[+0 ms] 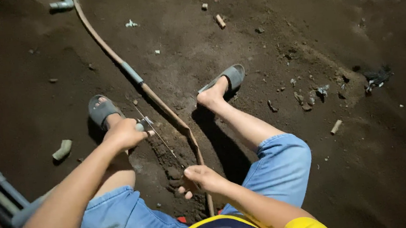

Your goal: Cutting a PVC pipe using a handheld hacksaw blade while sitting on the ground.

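Soil half buries the pipe (163, 105) under the thin blade (158, 135).

Rough, matt dirt floor (266, 50); smooth, dusty plastic pipe (163, 105); thin metal saw blade (161, 138); matt grey rubber sandals (231, 76).

light: dim overall, brightest at centre on the dirt floor (265, 40) | source: from above, near the camera | shadows: hard dark one beside the right leg (253, 124) | falloff: corners nearly black | focus: fairly sharp centre, soft edges | distortion: wide-angle stretch at borders | glare: none
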